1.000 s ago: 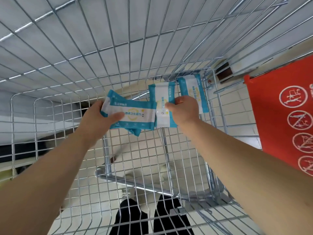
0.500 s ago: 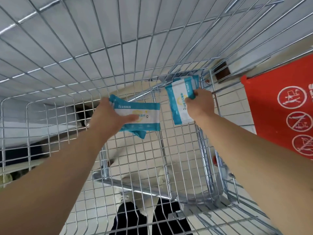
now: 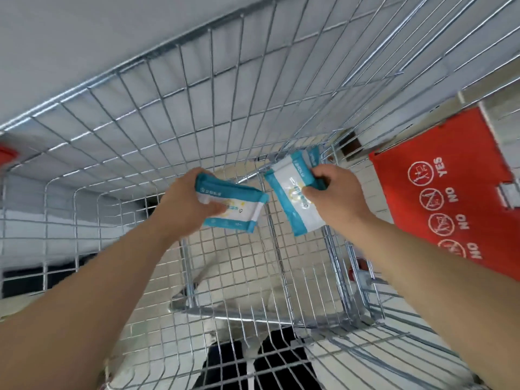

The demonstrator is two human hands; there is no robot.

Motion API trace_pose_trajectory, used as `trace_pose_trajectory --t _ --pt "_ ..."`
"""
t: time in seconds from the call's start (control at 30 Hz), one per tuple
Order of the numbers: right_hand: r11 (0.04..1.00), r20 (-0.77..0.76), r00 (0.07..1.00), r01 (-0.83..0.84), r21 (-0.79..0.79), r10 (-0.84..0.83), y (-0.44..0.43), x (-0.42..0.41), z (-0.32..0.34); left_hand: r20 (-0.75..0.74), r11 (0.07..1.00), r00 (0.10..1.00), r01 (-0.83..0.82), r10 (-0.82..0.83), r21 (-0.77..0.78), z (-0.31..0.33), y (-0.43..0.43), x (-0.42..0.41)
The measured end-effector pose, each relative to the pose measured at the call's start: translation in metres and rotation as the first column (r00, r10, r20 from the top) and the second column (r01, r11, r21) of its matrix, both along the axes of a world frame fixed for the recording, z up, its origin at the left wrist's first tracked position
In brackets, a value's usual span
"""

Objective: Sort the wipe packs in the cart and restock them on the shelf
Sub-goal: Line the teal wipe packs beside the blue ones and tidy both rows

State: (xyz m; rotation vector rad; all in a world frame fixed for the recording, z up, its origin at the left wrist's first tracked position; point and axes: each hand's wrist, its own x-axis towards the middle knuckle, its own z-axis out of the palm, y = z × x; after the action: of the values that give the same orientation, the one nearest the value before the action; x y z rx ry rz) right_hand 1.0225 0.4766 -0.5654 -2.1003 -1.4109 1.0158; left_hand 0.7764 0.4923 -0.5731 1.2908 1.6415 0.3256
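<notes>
Left pack: teal-and-white soft plastic wipe pack (image 3: 244, 204), pinched in the left hand (image 3: 183, 204), thumb on top; long axis points sideways toward the right hand (image 3: 334, 198).
Right pack: matching teal-and-white wipe pack (image 3: 289, 198), gripped by the right hand; long axis runs near-to-far; another teal edge (image 3: 313, 158) shows behind it.
Key relation: packs just apart between the hands, axes crossed; one likely needs turning before stacking.
Around: silver wire cart (image 3: 197, 108) under both hands; red plastic flap with safety icons (image 3: 450, 192) beyond the right hand.
</notes>
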Motion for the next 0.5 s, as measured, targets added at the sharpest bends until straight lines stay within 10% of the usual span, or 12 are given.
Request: trace_pose_trajectory --t 0.5 --pt "0.886 -0.067 0.973 -0.172 0.430 0.221 -0.064 -0.081 0.273 0.026 0.969 0.997 -0.072 0.068 0.236 0.256 -0.077 -0.070"
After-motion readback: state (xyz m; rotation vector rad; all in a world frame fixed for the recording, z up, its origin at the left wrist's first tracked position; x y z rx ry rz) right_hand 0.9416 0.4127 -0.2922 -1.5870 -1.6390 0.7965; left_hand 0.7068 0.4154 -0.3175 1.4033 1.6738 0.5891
